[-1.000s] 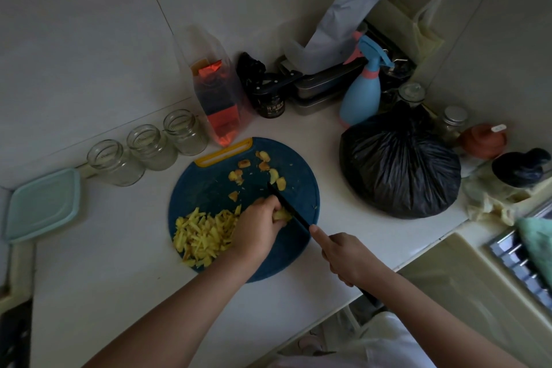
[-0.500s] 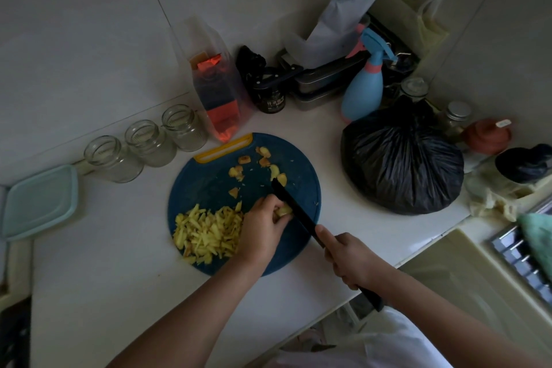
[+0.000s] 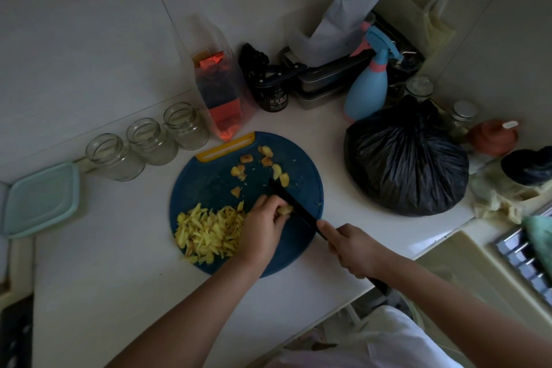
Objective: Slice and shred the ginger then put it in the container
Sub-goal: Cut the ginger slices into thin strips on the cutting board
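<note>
Countertop [image 3: 119,284], white and smooth, is taken up at its middle by a round dark-blue plastic cutting board [image 3: 209,188] with a yellow handle slot. Well to the board's left a pale-green square lidded container [image 3: 38,200] is set, with no ginger seen in it. Over the board's near right part the left hand [image 3: 263,227] is curled down, pinching a small yellow ginger piece [image 3: 285,210]. Just off the board's right rim the right hand [image 3: 355,251] is wrapped round a black knife [image 3: 295,206], forefinger laid along its spine. A heap of pale ginger shreds [image 3: 206,230] is gathered on the board's near left, and loose ginger slices [image 3: 263,164] are scattered at its far side.

The left fingertips could be nicked, since so small a piece is held right against the blade. It could also roll under pressure. Shreds by the board's near rim could be brushed onto the counter by the wrist.

In the dim light it cannot be told whether the edge touches the piece. The left fingertips and knife handle are hidden, and the container is cut off at the frame edge.
</note>
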